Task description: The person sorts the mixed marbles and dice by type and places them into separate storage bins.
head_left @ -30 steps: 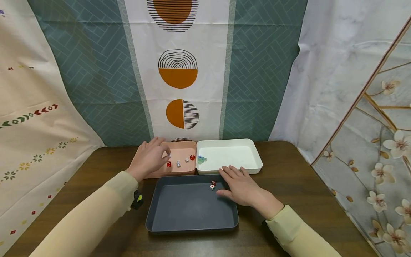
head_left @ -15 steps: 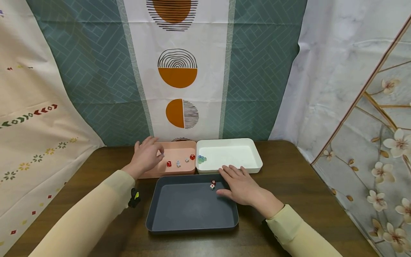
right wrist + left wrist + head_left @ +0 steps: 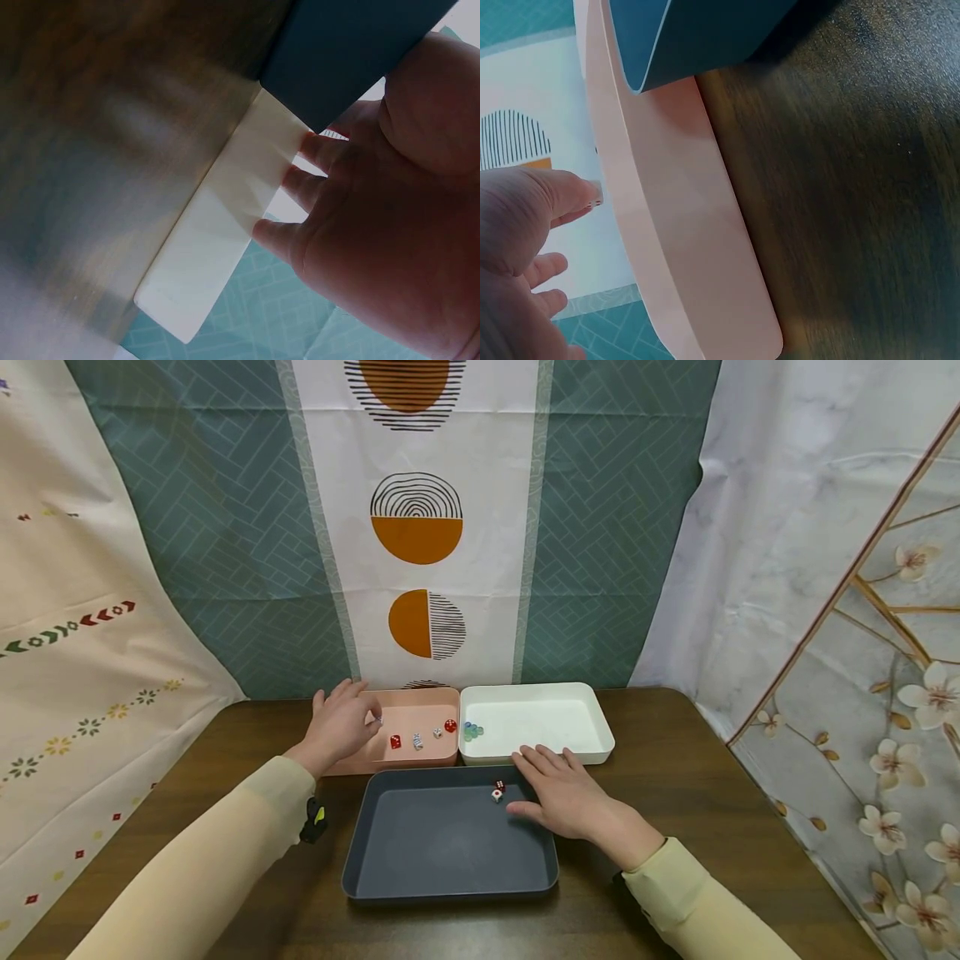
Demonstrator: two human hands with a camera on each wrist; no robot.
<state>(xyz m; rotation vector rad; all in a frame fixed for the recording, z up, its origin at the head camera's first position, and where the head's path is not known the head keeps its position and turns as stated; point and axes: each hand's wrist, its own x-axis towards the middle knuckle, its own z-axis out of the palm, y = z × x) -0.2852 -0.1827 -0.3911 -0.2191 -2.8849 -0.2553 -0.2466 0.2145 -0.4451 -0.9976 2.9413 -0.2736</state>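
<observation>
Thumb and finger of my left hand (image 3: 339, 725) pinch a small white die (image 3: 595, 193) over the left part of the pink tray (image 3: 408, 700). In that tray lie a red die (image 3: 395, 742), white dice (image 3: 417, 742) and a round red die (image 3: 450, 726). My right hand (image 3: 558, 797) stretches over the right side of the dark grey tray (image 3: 450, 843), its fingertips at the front wall of the white tray (image 3: 536, 693). A dark red die (image 3: 500, 786) and a white die (image 3: 497, 796) sit near its thumb.
Several blue-green glassy pieces (image 3: 472, 732) lie at the left end of the white tray. The three trays stand close together on a brown wooden table (image 3: 652, 760). Patterned cloths (image 3: 615, 527) hang behind and at both sides.
My left hand has moved a little to the left over the pink tray with the white die in its pinch. The right hand has stayed in place.
</observation>
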